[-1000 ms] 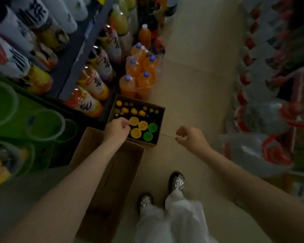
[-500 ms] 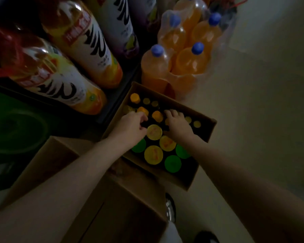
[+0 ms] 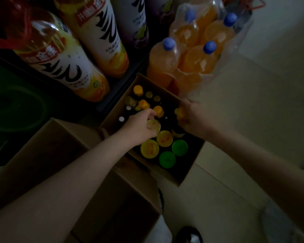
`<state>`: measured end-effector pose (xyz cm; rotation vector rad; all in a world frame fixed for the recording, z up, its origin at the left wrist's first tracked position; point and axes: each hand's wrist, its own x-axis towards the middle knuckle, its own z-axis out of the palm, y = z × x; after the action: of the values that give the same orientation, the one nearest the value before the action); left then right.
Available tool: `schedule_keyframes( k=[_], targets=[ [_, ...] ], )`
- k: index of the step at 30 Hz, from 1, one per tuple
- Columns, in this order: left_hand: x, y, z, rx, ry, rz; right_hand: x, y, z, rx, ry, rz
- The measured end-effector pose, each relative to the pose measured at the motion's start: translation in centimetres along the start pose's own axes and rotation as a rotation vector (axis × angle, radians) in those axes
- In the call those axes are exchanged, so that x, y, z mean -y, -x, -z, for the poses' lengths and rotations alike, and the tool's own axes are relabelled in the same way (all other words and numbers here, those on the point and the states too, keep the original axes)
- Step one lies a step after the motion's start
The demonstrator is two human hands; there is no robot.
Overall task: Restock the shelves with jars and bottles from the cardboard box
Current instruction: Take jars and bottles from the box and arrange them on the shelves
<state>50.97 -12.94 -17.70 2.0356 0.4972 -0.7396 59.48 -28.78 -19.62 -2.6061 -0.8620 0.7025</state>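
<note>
While both hands are in the cardboard box (image 3: 188,171), my left hand (image 3: 139,127) grips a yellow-lidded jar (image 3: 154,125), my right hand (image 3: 191,116) a small yellow-capped bottle (image 3: 179,113); probably glass, heavy, fragile, so grasp below the lids.

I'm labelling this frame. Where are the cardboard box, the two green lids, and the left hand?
cardboard box (image 3: 191,170): head view, near right wall.
green lids (image 3: 179,147): head view, top of the farther lid.
left hand (image 3: 139,128): head view, back of the hand.
</note>
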Motion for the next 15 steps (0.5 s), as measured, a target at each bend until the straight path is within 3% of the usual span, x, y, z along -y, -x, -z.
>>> schedule_keyframes(
  k=[4, 9, 10, 11, 13, 15],
  targets=[
    [-1.1, 1.3, 0.7, 0.112, 0.241, -0.051, 5.0, -0.9, 6.6, 0.04, -0.2, 0.195],
    [0.7, 2.1, 4.2, -0.036, 0.46, -0.009, 5.2, -2.9, 6.5, 0.338, -0.998, 0.055],
    [1.1, 2.1, 4.8, -0.058, 0.535, 0.014, 4.2, -3.4, 5.4, 0.37, -1.046, 0.006],
    [1.5, 2.1, 5.3, -0.079, 0.621, 0.036, 3.1, -4.1, 3.7, 0.374, -0.953, -0.056],
    [2.1, 1.9, 5.9, -0.14, 0.726, 0.062, 1.6, -5.7, -0.7, 0.327, -0.464, -0.173],
    [2.5, 1.7, 6.2, -0.187, 0.745, 0.067, 1.0, -7.2, -5.1, 0.294, -0.179, -0.245]
  ],
)
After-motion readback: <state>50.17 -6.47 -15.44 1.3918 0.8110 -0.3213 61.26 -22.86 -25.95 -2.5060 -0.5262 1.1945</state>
